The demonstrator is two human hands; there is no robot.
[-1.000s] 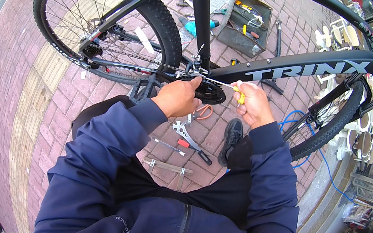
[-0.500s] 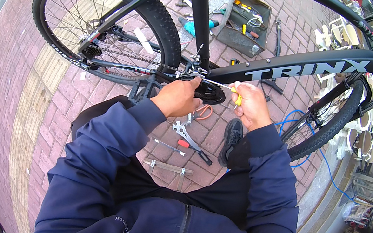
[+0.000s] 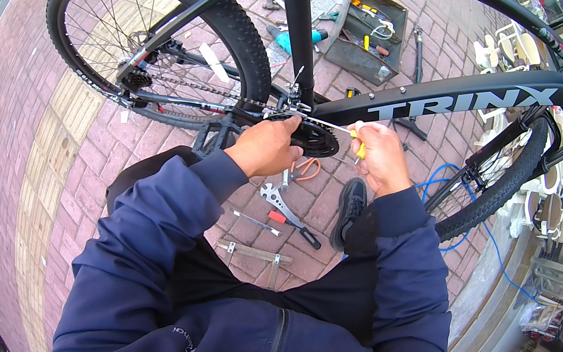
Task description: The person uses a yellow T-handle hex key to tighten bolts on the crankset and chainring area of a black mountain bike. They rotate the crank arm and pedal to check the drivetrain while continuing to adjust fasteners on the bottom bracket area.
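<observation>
A black mountain bike (image 3: 351, 110) stands across the view, its rear wheel at the left. My right hand (image 3: 382, 156) is closed round the yellow handle of a screwdriver (image 3: 330, 124). Its thin shaft points left to the front derailleur (image 3: 299, 98), above the black chainring (image 3: 320, 140). My left hand (image 3: 266, 145) is beside the chainring, index finger stretched to the derailleur near the shaft's tip and thumb held apart. Its other fingers are mostly hidden. The chain (image 3: 199, 89) runs back to the rear sprockets. Below my left wrist is a black pedal (image 3: 212, 137).
On the brick paving between my feet lie a silver multi-wrench (image 3: 284, 206), orange-handled pliers (image 3: 308, 171) and a red-capped tool (image 3: 277, 217). Beyond the frame are a metal toolbox (image 3: 344, 57) and a teal power tool (image 3: 284, 40). A blue hose (image 3: 503, 266) curls at the right.
The bike and both hands have shifted very slightly in view. The screwdriver remains in my right hand with its tip at the derailleur.
</observation>
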